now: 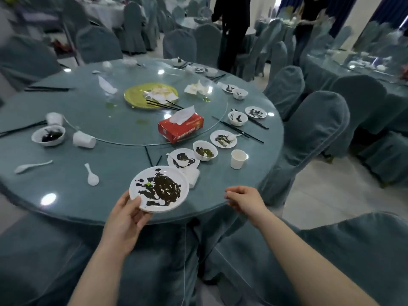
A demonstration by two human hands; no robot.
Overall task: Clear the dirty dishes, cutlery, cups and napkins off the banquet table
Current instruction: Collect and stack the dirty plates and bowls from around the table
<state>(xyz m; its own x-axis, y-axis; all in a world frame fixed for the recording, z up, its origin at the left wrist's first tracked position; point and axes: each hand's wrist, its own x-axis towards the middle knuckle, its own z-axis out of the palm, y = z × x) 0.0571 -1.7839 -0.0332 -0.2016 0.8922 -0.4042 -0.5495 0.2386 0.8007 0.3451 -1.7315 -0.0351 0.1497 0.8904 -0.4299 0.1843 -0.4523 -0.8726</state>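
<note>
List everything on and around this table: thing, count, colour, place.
Held plate: one, white with dark smears, near table edge.
Other small plates: at least five, white, smeared, right rim.
Bowls: at least five, white, dirty, left and right rim.
Upright cup: one, white, right of the bowls.
Tipped cups: two, white, left side.
Spoons: two, white, near left.
Chopsticks: several pairs, black, scattered.
Tissue box: one, red, on glass turntable.
Platter: one, yellow, centre.
Napkins: several, white, crumpled.
Chairs: many, blue-grey covers, around.
Left hand: grips held plate's rim.
Right hand: empty, loosely curled, over table edge.
</note>
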